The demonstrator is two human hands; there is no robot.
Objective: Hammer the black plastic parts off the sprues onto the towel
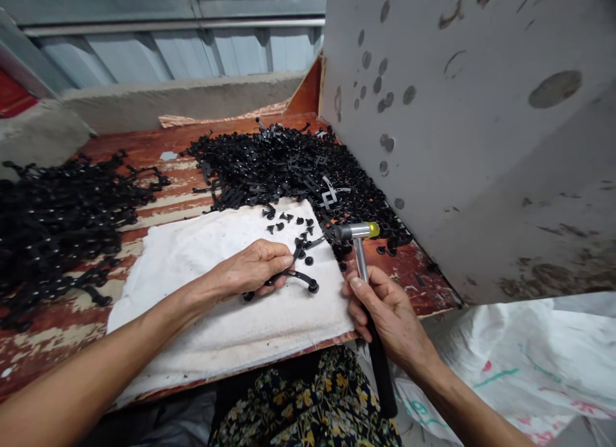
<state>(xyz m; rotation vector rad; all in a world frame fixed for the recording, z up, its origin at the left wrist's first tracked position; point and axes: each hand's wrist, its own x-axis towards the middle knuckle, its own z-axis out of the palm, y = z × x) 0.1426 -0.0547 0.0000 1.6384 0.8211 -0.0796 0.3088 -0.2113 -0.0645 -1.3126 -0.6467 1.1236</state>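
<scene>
My left hand (262,265) is closed around a black curved part (301,279) with a round knob at its end, just over a white cloth (192,306). A second black arm of it sticks up between thumb and finger. My right hand (380,299) grips a mallet (359,231) by its shaft, below the metal head. That head has one dark face and one yellow face, and the black handle hangs down past the table edge. Several small black knobs (308,261) lie loose on the cloth near my left fingertips.
A large heap of black parts (269,158) covers the back of the worn red table. Another pile of black parts (58,222) lies at the left. A grey panel (457,145) stands along the right side. White sacks (520,357) sit below it.
</scene>
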